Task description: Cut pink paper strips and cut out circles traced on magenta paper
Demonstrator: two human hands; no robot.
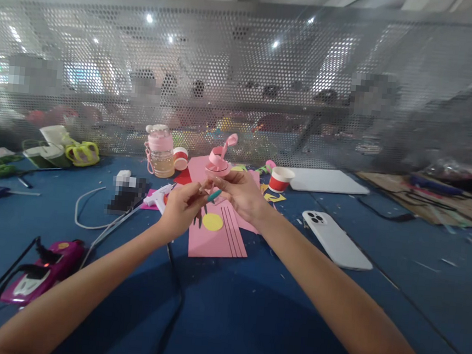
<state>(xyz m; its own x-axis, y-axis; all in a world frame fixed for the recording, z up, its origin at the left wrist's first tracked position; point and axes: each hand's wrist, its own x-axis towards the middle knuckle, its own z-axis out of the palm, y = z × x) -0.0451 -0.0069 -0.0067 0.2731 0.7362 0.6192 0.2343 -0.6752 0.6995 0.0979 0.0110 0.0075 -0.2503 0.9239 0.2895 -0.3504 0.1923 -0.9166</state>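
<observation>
Both hands meet above the pink sheets at the middle of the table. My right hand (238, 191) is closed on a pink curled strip piece (217, 161), whose looped end stands up above the fingers. My left hand (186, 203) is closed beside it, its fingertips close to the base of the pink piece; what they pinch is too small to make out. A teal-handled tool (214, 195) shows between the hands, with dark tips pointing down. Below lies a pink sheet (213, 244) with dark lines and a yellow oval (212, 222).
A white glue gun (157, 196) lies left of the hands, near a bottle (159, 151). A red-and-white cup (280, 179) and a phone (335, 240) are to the right. A purple power strip (48, 271) with cables sits at the left front. A perforated screen (229, 61) stands behind.
</observation>
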